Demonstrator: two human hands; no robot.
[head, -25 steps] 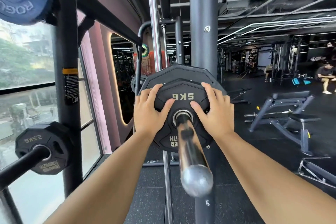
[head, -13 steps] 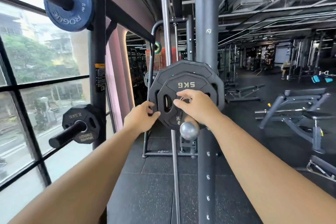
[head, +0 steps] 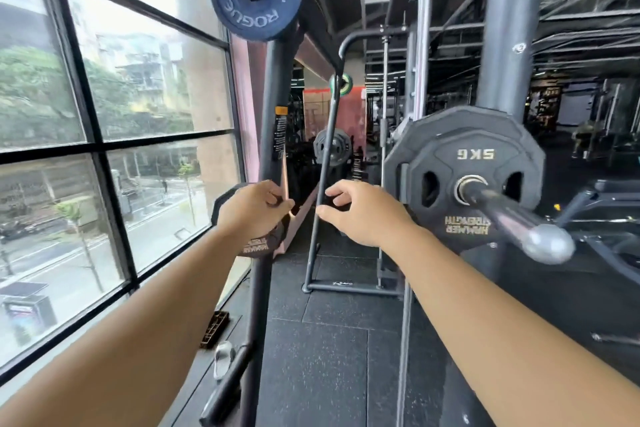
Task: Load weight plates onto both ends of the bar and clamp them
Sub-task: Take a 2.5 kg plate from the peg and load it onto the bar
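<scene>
A black 5 kg plate (head: 475, 153) sits on the chrome bar sleeve (head: 504, 212) at the right, flush against a larger black plate (head: 407, 144) behind it. No clamp shows on the sleeve. Both of my hands are off the plates and hang in the air to their left. My right hand (head: 360, 215) has loosely curled fingers and holds nothing. My left hand (head: 254, 210), also loosely curled, is in front of a small black plate (head: 258, 248) stored on the rack. Most of that plate is hidden behind the hand.
A blue Rogue plate (head: 256, 10) hangs on an upper peg of the dark rack upright (head: 273, 97). A lower peg (head: 225, 388) sticks out near the floor. A large window (head: 104, 149) fills the left. Benches (head: 606, 201) stand at the right on black rubber flooring.
Both hands have let go of the 5 kg plate and moved left. The view has swung left, so the bar end now lies at the right.
</scene>
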